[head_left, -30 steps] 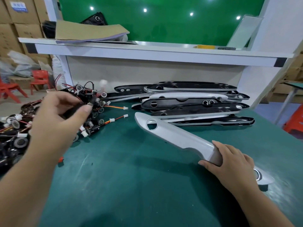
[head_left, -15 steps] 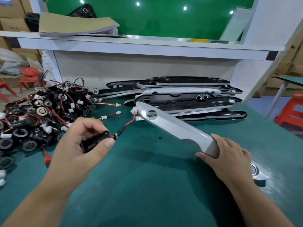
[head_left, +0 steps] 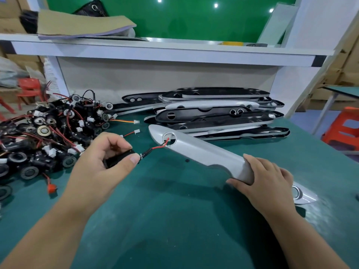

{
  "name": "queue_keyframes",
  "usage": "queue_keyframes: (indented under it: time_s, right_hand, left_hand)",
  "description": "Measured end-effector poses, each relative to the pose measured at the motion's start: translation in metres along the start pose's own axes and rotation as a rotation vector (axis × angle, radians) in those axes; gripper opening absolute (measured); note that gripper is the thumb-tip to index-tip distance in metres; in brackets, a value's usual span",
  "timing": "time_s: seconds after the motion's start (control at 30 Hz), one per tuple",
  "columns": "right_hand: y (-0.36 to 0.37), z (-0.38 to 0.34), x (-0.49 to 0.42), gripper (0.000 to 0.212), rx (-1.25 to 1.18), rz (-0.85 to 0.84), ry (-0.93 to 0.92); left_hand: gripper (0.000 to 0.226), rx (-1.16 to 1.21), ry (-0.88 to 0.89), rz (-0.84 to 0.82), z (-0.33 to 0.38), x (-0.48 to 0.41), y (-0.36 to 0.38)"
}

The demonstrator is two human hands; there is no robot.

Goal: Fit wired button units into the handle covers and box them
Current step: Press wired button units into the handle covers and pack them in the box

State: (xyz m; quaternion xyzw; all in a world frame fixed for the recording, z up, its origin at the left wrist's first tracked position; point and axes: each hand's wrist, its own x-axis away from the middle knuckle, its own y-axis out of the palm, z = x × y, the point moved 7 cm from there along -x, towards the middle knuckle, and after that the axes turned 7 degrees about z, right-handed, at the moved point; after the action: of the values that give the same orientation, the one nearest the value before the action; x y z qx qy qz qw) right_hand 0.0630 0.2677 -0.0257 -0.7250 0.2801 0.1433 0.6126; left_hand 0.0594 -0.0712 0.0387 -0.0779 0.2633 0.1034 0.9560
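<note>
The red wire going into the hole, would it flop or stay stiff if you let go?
Probably floppy: the wire bends and sags between the button unit in the left hand and the hole in the cover. Likely very light, being so thin. A hard tug might snag it, since its end sits inside.

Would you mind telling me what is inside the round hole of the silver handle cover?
The red and black wire from the button unit in the left hand enters the hole; its course inside the silver handle cover is hidden.

green bench, btn units, handle covers
</note>
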Motion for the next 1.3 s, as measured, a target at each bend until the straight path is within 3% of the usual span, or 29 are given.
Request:
queue_keyframes:
  time_s: [0.13,0.27,0.37,0.43,0.57,0.63,0.73,0.83,0.93,1.1,1.3]
  right_hand:
    - [-0.005,-0.013,0.002,0.075,-0.048,0.060,-0.120]
    - [-0.014,-0.025,0.004,0.074,-0.094,0.180,-0.221]
    - [-0.012,-0.025,0.004,0.075,-0.082,0.151,-0.224]
    - [-0.009,-0.020,0.003,0.075,-0.076,0.109,-0.196]
    - [-0.006,-0.007,0.000,0.078,-0.089,0.068,-0.110]
    - [-0.005,-0.004,-0.001,0.081,-0.102,0.061,-0.095]
    - [-0.003,-0.003,-0.003,0.084,-0.116,0.055,-0.084]
    - [-0.003,-0.001,-0.004,0.085,-0.139,0.052,-0.082]
    - [0.003,-0.003,-0.002,0.088,-0.139,-0.029,-0.114]
    - [0.007,-0.020,0.004,0.089,-0.160,-0.104,-0.140]
    - [-0.006,-0.095,-0.002,0.058,-0.294,0.003,-0.212]
  left_hand:
    - [0.028,-0.161,-0.029,-0.008,-0.009,-0.011,0.010]
    - [0.021,-0.455,0.128,0.132,-0.011,-0.021,0.026]
    - [0.049,-0.597,0.257,0.143,-0.009,-0.018,0.045]
    - [0.056,-0.527,0.268,0.105,-0.011,-0.017,0.053]
    - [0.011,-0.387,0.193,0.032,-0.029,-0.023,0.055]
    - [0.025,-0.428,0.164,0.032,-0.040,-0.023,0.053]
    - [0.042,-0.379,0.027,0.174,-0.053,-0.027,0.038]
    - [0.068,0.024,-0.252,0.131,-0.076,-0.030,0.037]
    - [0.054,0.395,-0.451,-0.042,-0.092,-0.025,0.052]
    - [0.033,0.388,-0.448,-0.051,-0.098,-0.024,0.053]
    - [0.040,0.339,-0.425,-0.080,-0.090,-0.019,0.057]
